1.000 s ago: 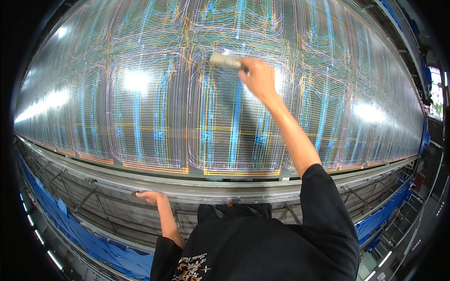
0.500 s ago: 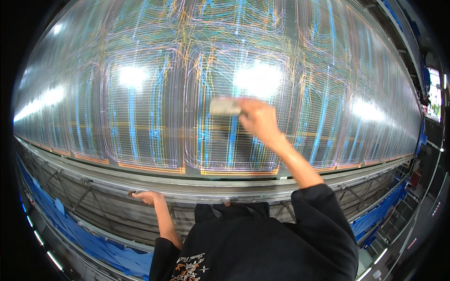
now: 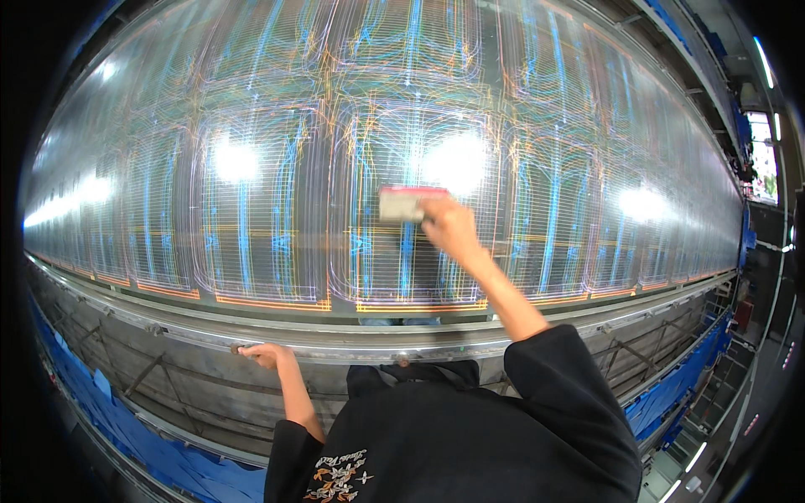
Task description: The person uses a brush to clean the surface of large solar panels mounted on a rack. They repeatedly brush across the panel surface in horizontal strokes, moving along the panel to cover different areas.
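Strong white glare is bouncing off the glossy patterned table (image 3: 324, 180) in patches at left, middle and right, washing out its fine lines. A lit tube (image 3: 764, 63) and a bright window (image 3: 761, 159) are glowing at the far right. The right hand (image 3: 451, 230) and its pale block (image 3: 402, 205) are blurring, and a dark shadow is falling just nearer. The fisheye lens is bending straight edges, and black corners are framing the view.
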The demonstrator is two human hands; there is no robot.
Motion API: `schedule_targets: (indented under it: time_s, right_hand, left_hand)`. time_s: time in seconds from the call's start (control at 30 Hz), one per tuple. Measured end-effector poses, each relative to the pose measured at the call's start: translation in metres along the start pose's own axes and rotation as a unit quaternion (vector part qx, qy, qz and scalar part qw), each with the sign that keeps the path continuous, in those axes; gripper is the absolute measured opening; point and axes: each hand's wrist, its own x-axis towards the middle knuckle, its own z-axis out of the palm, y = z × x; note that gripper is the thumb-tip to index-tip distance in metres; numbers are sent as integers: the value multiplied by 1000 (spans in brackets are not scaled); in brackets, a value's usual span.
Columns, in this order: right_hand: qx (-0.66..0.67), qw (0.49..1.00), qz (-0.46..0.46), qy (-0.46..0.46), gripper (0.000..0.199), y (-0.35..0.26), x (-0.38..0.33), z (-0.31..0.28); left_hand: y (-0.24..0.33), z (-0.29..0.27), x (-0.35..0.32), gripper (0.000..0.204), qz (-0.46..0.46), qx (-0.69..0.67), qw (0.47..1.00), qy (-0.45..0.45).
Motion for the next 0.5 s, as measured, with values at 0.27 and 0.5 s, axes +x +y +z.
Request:
schedule_targets:
  time_s: [0.27, 0.5]
  right_hand:
    - [14, 997, 65, 27, 38, -32, -98, -69]
    - [-2, 977, 178, 116, 37, 50, -177, -157]
  left_hand:
    - [-1, 8, -11, 109, 1, -13, 999, 46]
    - [-29, -8, 48, 110, 78, -44, 992, -88]
